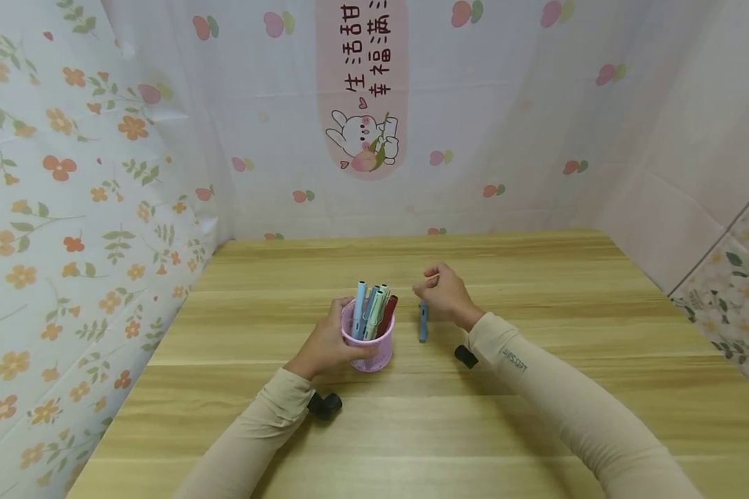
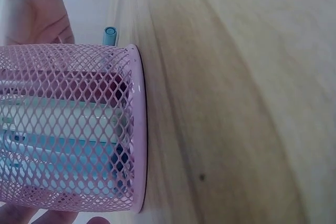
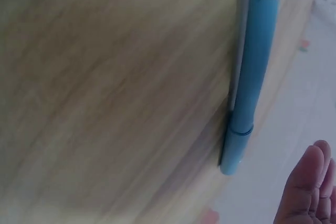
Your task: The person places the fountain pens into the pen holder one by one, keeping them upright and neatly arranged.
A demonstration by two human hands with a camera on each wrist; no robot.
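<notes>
My left hand (image 1: 326, 345) grips a pink mesh pen cup (image 1: 379, 356) round its side, thumb toward me. Inside the cup stand several pens: a light blue pen (image 1: 358, 305), a pale green pen (image 1: 374, 317) and a dark red pen (image 1: 388, 315) among them. The left wrist view shows the cup's base rim (image 2: 139, 129) close to the wood. To the right of the cup a blue capped pen (image 1: 423, 327) lies on the table. Over its far end hovers my right hand (image 1: 447, 294), fingers loosely bent and holding nothing; in the right wrist view it is apart from the pen (image 3: 255, 61).
The wood-grain table (image 1: 256, 277) reaches back to a white curtain (image 1: 505, 125) with fruit prints. A flowered cloth (image 1: 100, 229) hangs along the left, and a pale panel (image 1: 680, 201) stands at the right. Black wrist cameras sit under both sleeves.
</notes>
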